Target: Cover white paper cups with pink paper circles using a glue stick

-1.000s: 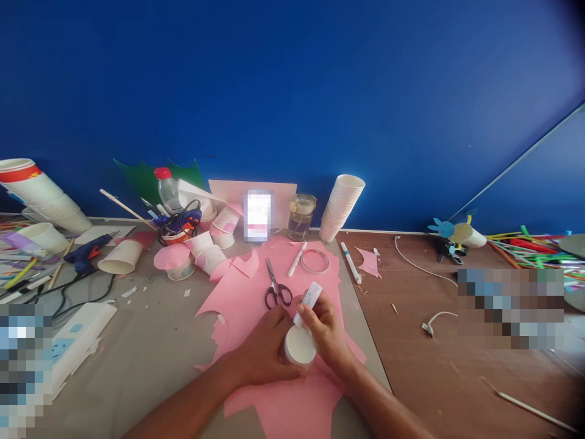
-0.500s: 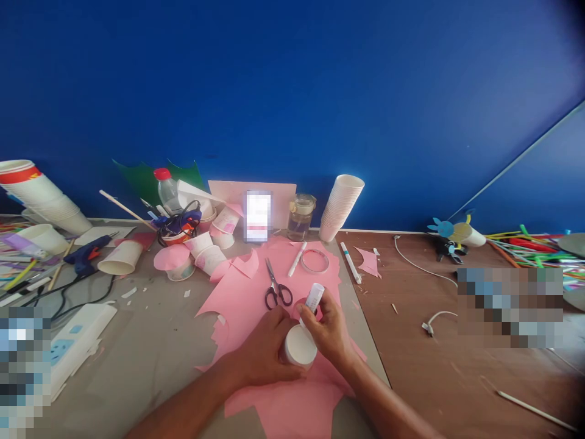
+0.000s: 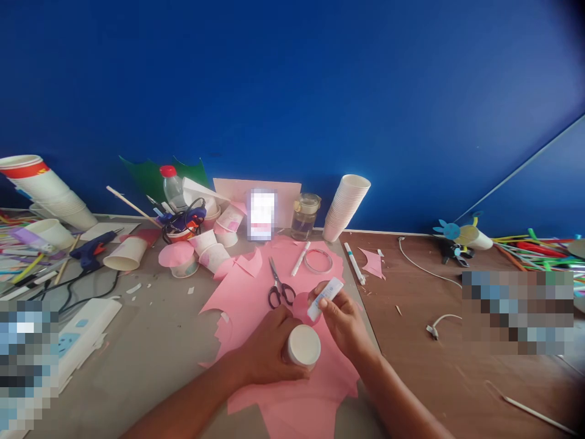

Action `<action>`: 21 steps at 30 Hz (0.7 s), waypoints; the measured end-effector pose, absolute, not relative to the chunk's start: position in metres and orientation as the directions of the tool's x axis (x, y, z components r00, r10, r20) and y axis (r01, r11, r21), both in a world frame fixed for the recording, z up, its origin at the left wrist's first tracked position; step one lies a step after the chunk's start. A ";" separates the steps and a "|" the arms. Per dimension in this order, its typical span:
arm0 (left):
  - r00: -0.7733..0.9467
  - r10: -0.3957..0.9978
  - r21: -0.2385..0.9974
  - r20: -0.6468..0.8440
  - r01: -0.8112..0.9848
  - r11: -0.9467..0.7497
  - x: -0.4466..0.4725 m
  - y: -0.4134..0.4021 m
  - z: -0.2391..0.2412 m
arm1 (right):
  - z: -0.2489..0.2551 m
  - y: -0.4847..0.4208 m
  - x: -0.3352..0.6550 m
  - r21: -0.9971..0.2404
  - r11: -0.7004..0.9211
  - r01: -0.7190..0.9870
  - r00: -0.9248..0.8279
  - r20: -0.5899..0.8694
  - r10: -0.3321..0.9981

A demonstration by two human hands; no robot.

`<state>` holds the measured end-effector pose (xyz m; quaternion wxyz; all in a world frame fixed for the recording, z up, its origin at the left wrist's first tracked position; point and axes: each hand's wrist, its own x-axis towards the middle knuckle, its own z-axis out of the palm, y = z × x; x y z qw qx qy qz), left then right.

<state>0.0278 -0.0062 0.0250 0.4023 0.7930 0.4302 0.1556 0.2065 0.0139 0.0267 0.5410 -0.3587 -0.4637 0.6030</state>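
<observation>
My left hand (image 3: 269,344) is wrapped round a white paper cup (image 3: 304,346), whose round, rimmed end faces up. My right hand (image 3: 340,317) grips a white glue stick (image 3: 329,294) with blue printing, tilted just above and to the right of the cup and apart from it. Beneath that hand's fingertips lies a round piece of pink paper (image 3: 301,301), partly covered. Scissors (image 3: 280,288) with black handles rest beyond the cup on a large cut sheet of pink paper (image 3: 251,299). A white marker (image 3: 300,258) and a roll of clear tape (image 3: 319,261) lie farther back.
A tall stack of paper cups (image 3: 347,207) leans by the blue wall, beside a glass jar (image 3: 305,216). Pink-decorated cups (image 3: 212,256) crowd the left, near a glue gun (image 3: 94,250) and a power strip (image 3: 85,335). A white cable (image 3: 425,268) crosses the brown table.
My right hand has lifted the glue stick away from the cup's edge, to the right, and turned it flatter. My left hand still holds the cup. The view has shifted slightly.
</observation>
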 end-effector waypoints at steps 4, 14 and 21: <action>0.593 0.802 0.758 -0.072 0.555 -0.343 0.027 -0.006 0.018 | 0.036 0.010 0.204 -0.960 -0.051 -0.275 -0.314 0.039 0.949; 0.606 0.791 0.737 -0.087 0.573 -0.358 0.029 -0.005 0.024 | 0.039 0.004 0.202 -0.991 0.089 -0.096 -0.474 0.125 0.872; 0.577 0.813 0.747 -0.083 0.576 -0.333 0.030 -0.007 0.028 | 0.051 -0.001 0.205 -0.981 0.194 -0.001 -0.590 0.157 0.792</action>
